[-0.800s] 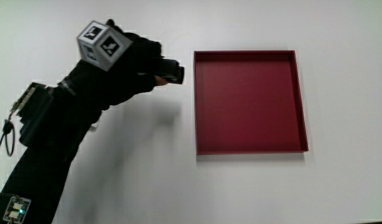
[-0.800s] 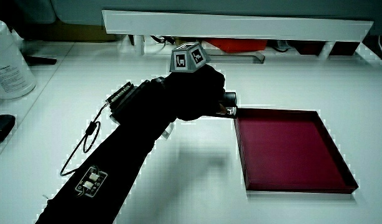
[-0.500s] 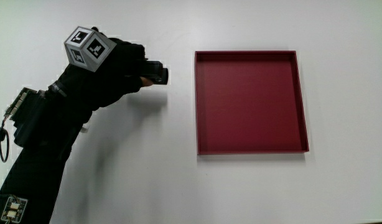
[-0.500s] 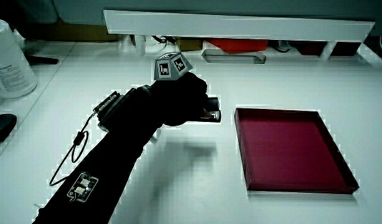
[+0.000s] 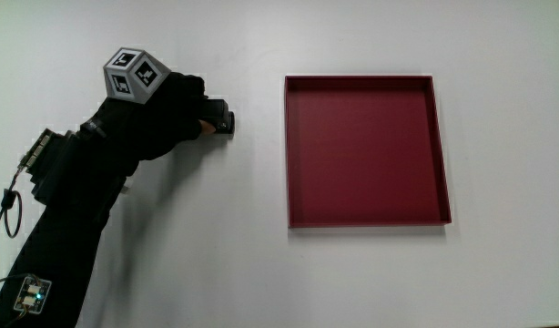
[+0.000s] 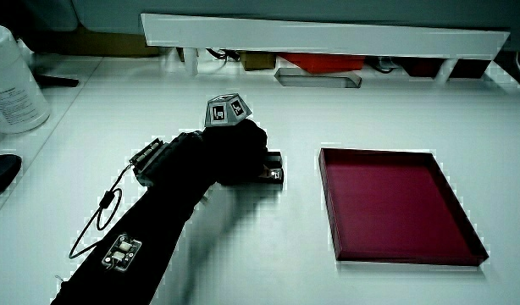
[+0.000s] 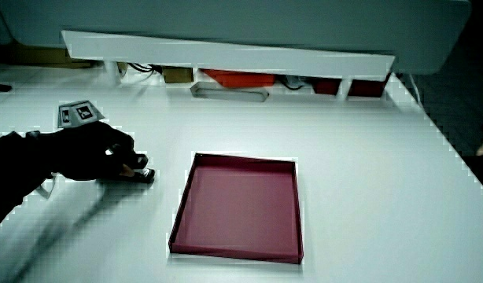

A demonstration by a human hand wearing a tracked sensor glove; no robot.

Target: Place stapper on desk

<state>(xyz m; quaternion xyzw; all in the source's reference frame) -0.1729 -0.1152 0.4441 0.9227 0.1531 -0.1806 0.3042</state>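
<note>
The black stapler (image 5: 219,118) lies low on the white table (image 5: 216,264) beside the red tray (image 5: 366,150), apart from it. The gloved hand (image 5: 175,114) is curled around the stapler, covering most of it; only the stapler's end toward the tray shows. In both side views the stapler (image 6: 270,167) (image 7: 139,174) appears to rest on the tabletop with the hand (image 6: 235,152) (image 7: 96,153) still wrapped on it. The patterned cube (image 5: 134,75) sits on the back of the hand.
The red tray (image 6: 395,203) (image 7: 237,206) holds nothing. A low white partition (image 6: 328,34) runs along the table's edge farthest from the person, with a grey tray (image 6: 318,79) near it. A white canister (image 6: 10,80) and a dark object (image 6: 2,174) sit by the forearm.
The hand has carried the stapler away from the red tray and down, from above the table to the tabletop. The grip stays closed.
</note>
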